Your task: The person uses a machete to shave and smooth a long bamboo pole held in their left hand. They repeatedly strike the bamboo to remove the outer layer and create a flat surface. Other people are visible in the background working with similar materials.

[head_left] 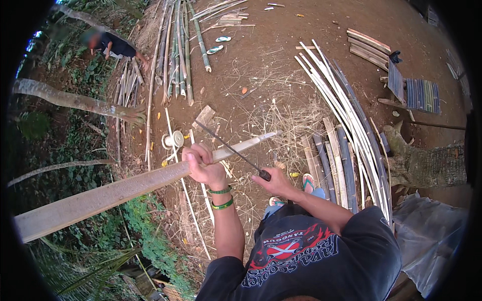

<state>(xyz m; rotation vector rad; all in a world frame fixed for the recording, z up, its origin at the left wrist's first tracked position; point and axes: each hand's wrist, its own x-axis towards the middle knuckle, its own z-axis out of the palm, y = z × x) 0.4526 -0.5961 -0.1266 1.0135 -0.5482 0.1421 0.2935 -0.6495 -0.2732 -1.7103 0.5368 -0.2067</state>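
The slat (110, 197) slants from lower left to the centre of the frame; the left grip (203, 165) is clasped around it near the blade, presumably to steady it; the right grip (277, 184) is clenched on the handle of the knife (226, 144), whose blade crosses the slat at mid-frame, contact uncertain; shavings (296, 118) litter the ground (281, 30) about the tip; poles (200, 42) lie bundled lengthwise above, probably for tidy storage.

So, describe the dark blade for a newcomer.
Find the long pale plank running from lower left. Just right of the left hand, a dark blade slants across it, gripped by the right hand. Unlike the pale straw nearby, it's dark and straight.
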